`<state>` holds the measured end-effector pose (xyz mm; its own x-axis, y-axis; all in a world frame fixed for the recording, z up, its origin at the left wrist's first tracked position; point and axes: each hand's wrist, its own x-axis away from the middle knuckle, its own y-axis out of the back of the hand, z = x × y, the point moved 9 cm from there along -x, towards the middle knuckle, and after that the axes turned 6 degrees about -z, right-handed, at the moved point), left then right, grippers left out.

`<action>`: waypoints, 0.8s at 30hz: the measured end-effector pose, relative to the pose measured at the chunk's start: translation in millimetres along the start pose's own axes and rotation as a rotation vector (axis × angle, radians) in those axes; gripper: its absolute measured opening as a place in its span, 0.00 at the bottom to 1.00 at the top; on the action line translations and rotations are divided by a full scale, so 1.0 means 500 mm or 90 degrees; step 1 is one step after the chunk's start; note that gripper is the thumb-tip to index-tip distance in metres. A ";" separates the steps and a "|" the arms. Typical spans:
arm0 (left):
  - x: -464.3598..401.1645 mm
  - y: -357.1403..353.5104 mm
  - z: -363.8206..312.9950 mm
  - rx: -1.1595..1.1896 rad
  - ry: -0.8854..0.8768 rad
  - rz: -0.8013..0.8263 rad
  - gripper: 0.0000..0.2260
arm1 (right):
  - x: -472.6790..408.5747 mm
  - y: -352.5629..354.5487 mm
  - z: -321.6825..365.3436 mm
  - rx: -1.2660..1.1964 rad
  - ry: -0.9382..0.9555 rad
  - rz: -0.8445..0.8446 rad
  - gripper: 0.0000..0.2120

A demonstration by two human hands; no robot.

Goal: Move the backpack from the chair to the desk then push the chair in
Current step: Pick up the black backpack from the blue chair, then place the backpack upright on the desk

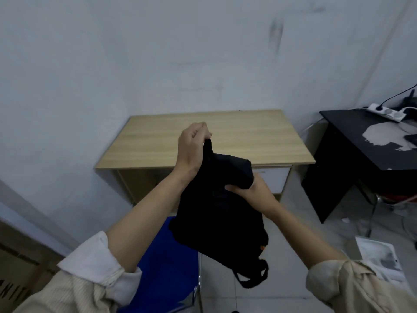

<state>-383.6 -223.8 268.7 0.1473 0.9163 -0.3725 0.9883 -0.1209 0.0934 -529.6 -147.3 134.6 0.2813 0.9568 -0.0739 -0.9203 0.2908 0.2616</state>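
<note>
A black backpack (222,213) hangs in the air above the blue chair (168,263), in front of the light wooden desk (248,134). My left hand (191,147) grips its top handle, raised over the desk's front edge. My right hand (255,190) holds the bag's upper right side. The straps dangle below, off the chair's right edge. The chair's blue seat with a metal frame stands directly below me, apart from the desk.
A black desk (352,141) stands to the right with a white power strip (385,112) and cable. A drawer front (274,179) shows under the wooden desk. Papers (381,256) lie on the tiled floor at right. A cardboard box (15,263) sits at lower left.
</note>
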 end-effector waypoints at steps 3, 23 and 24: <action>-0.017 -0.042 -0.017 -0.132 -0.072 -0.033 0.06 | -0.007 0.040 0.030 -0.002 0.042 -0.112 0.13; 0.077 -0.303 0.164 -0.204 0.015 0.024 0.45 | -0.190 0.198 0.127 -0.151 0.099 -0.358 0.10; 0.047 -0.310 0.176 -0.173 0.014 0.004 0.41 | -0.213 0.202 0.129 -0.123 0.118 -0.345 0.13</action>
<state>-529.6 -217.2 164.6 0.1502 0.9243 -0.3509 0.9395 -0.0229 0.3419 -635.0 -220.1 230.9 0.6882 0.6515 -0.3192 -0.6964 0.7165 -0.0391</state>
